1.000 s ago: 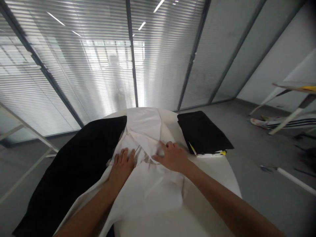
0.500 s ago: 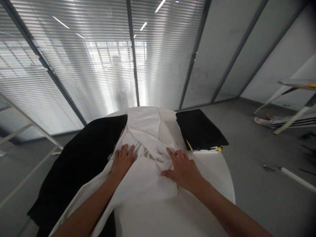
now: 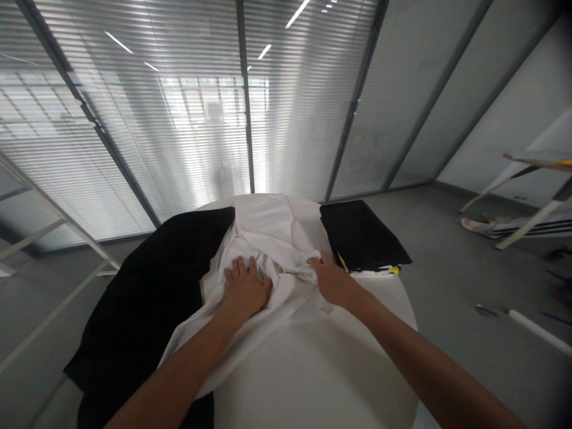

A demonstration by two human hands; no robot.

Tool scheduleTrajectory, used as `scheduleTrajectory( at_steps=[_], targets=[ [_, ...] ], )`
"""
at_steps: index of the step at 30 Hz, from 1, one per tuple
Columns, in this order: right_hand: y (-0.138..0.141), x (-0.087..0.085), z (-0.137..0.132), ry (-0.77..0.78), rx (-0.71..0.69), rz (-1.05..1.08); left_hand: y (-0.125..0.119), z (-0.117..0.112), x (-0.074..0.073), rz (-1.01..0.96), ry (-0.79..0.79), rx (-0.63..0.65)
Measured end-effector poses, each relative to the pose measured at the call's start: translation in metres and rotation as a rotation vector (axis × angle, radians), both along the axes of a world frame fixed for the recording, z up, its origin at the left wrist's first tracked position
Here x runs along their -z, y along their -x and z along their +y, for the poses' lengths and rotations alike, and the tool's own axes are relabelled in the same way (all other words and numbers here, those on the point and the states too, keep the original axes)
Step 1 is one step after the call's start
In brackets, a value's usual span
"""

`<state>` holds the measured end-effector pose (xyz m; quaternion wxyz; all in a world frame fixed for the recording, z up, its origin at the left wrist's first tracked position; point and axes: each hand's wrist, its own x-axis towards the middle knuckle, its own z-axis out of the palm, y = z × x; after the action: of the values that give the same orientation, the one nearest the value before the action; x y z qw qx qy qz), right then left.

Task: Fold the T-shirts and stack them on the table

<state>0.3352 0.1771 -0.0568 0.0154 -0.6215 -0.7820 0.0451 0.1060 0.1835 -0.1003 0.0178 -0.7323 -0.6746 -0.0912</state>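
Note:
A white garment (image 3: 268, 229) lies rumpled across a round white table (image 3: 313, 369). My left hand (image 3: 245, 287) rests flat on the cloth with its fingers stretched out. My right hand (image 3: 333, 280) is at the garment's right side, its fingers curled into a bunched fold of the white fabric. A large black cloth (image 3: 147, 286) lies under and to the left of the white garment and hangs off the table's left edge.
A folded black garment (image 3: 360, 235) with a yellow tag sits on the table's far right. Glass walls with blinds stand behind. White frame legs (image 3: 53, 238) are at left; a table leg (image 3: 527, 220), striped clothing and a white rod (image 3: 536, 330) lie on the grey floor at right.
Both hands have slid forward over the white garment. My right hand went from lying flat to gripping a fold. The cloth has bunched up away from the near table edge.

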Motion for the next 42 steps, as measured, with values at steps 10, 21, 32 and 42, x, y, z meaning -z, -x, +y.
scheduleTrajectory(
  at_steps=[10, 21, 32, 42],
  targets=[
    [0.005, -0.002, 0.009, -0.150, 0.164, -0.292, -0.021, 0.027, -0.017, -0.133, 0.181, 0.068],
    [0.000, -0.003, -0.062, -0.279, -0.179, -0.085, 0.060, -0.070, -0.021, -0.113, -0.052, 0.413],
    [-0.022, 0.014, -0.063, -0.187, -0.294, 0.147, 0.070, -0.068, -0.021, -0.088, 0.019, 0.409],
    [-0.051, -0.027, -0.071, 0.092, -0.463, 0.162, 0.073, -0.077, -0.043, -0.035, 0.185, 0.442]
  ],
)
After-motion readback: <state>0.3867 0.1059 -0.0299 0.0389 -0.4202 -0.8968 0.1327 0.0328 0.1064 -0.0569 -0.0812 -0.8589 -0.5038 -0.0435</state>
